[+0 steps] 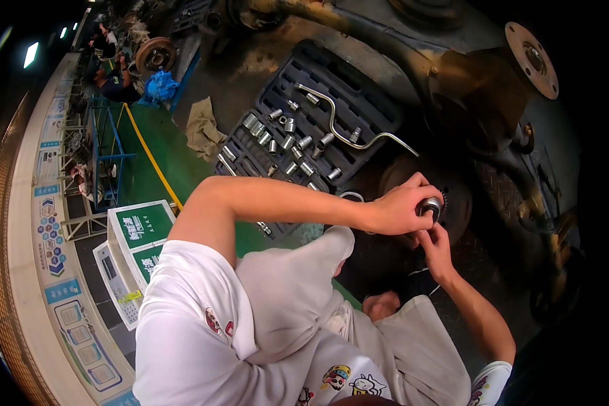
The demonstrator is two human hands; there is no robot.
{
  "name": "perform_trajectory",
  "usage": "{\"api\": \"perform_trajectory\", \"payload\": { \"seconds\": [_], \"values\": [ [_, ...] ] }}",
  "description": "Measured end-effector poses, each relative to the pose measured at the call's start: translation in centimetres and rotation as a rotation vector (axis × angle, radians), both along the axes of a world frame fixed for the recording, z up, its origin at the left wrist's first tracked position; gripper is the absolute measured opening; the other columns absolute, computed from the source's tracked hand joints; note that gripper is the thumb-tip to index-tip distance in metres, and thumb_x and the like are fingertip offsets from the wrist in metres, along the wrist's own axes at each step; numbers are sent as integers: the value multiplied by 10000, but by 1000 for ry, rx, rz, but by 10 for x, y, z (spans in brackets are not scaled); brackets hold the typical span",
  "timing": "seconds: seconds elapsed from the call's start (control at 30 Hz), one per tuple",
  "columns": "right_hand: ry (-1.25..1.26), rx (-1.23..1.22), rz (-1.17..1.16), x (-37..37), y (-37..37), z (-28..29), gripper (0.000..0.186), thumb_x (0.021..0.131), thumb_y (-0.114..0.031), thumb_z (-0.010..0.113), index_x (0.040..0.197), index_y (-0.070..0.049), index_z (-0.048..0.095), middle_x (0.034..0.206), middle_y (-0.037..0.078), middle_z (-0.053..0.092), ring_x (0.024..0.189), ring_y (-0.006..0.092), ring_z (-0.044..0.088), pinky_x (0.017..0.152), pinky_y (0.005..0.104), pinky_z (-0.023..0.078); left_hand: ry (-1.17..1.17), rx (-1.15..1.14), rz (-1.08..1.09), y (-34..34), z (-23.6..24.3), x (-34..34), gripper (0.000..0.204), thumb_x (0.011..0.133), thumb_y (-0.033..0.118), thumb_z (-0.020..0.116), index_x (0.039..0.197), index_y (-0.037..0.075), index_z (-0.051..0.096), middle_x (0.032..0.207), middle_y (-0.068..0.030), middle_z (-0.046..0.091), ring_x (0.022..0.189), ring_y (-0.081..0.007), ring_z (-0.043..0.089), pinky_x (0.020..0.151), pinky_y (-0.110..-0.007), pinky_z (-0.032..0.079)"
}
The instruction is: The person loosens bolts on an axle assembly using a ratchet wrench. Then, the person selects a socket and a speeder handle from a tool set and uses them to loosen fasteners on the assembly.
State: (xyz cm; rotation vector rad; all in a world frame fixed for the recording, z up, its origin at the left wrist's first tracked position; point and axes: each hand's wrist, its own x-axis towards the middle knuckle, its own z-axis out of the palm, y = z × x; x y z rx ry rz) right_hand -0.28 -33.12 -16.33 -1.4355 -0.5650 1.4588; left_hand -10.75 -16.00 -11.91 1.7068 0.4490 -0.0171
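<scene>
In the head view, a metal piece (429,204), round and seen nearly end-on, is being held over the middle of a dark disc (459,206); whether the two are touching cannot be told. It is being gripped by the left hand (398,206), whose fingers are being curled closely around it. The right hand (438,254) is being brought in just below, with thumb and forefinger bent nearly together; whether anything is being pinched there cannot be told.

By judgement, the piece is being steadied or lined up over the disc, and for the next move a firm left-hand grip and fine right-hand fingertip guidance are probably being called for.

Beyond the left forearm, an open case (379,108) is being used to carry the loose tools. Sockets (289,125) are being scattered across its nearer half and the hinge edge. A crank (332,115) is being laid across the farther half, its tip being carried past the case's right edge toward the disc, so leftward and forward room is being narrowed. On the far right, space is being bounded by a bulky axle (470,95). Freer room is apparently being left along the disc's right edge, though much is being hidden by shadow.
</scene>
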Motion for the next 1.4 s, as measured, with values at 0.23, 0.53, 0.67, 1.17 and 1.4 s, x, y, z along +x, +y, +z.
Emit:
{"api": "perform_trajectory", "payload": {
  "seconds": [0.23, 0.53, 0.67, 1.17, 1.4],
  "values": [
    [126, -72, -74, 15, 18, 21, 313, 1040, -324, 474, 1011, -33, 586, 736, -32, 529, 604, 44, 462, 545, 192, 372, 112, -29, 166, 1, -21, 4, 332, 817, 191, 645, 1129, 81, 618, 1068, -133, 474, 908, -246, 544, 821, -335, 477],
    [55, -82, 15, 18, 21, 17, 400, 1013, -401, 509, 1086, -33, 647, 735, -28, 538, 620, 49, 450, 546, 227, 372, 153, 12, 30, -3, -20, -6, 320, 878, 269, 636, 1117, 57, 615, 1052, -143, 500, 948, -254, 545, 843, -340, 459],
    [135, -201, 27, 18, 24, 15, 512, 998, -478, 506, 999, -3, 695, 701, -16, 550, 581, 52, 439, 513, 227, 346, 224, -39, -121, 9, -6, -7, 343, 971, 321, 522, 1150, 32, 566, 1077, -150, 497, 964, -237, 537, 850, -350, 451],
    [453, -333, -141, 18, -1, 43, 532, 981, -524, 479, 766, -48, 581, 628, -13, 493, 475, 53, 328, 437, 235, 242, 224, -347, -471, 19, 10, 0, 411, 990, 250, 548, 1279, 7, 385, 1151, -132, 522, 1052, -222, 541, 898, -378, 442],
    [244, -332, -268, 29, -20, 50, 517, 992, -521, 462, 883, -39, 614, 663, -14, 519, 518, 42, 362, 465, 220, 266, 142, 74, -365, 39, -12, -9, 217, 976, 188, 509, 1113, 21, 489, 1049, -165, 503, 922, -288, 546, 835, -372, 441]
  ]
}}
